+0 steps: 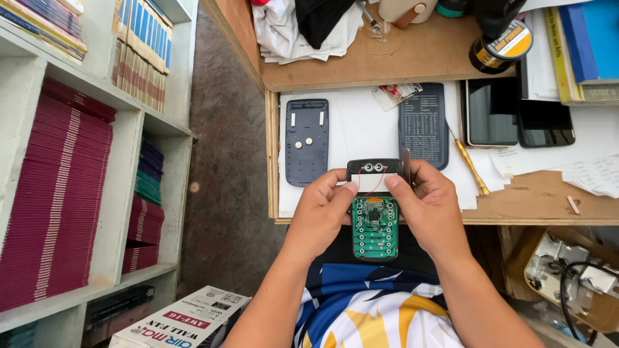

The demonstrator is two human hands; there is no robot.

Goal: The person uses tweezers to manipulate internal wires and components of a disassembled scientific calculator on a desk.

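Head view: opened calculator [374, 212] is held in front of the body, just off the near edge of the desk [548, 193], green circuit board facing up.
Long axis: it is seen running away from the body, the battery end far and the board end near.
Left hand [320, 212]: the left edge of the calculator is gripped; the fingers are curled under and the thumb is laid on the white strip below the battery end.
Right hand [431, 206]: the right edge is gripped likewise, the thumb pressed on the same strip; a thin dark piece is seen upright by its fingers, and whether it is pinched cannot be told.
Nearness: both hands are touching the calculator, one to each side.
On the desk: a dark back cover [307, 142] with two button cells lies beyond the left hand, a second dark cover [423, 124] beyond the right, a yellow-handled screwdriver [472, 169] just beside it.
Left of the desk: shelves [129, 109] of stacked books are seen.
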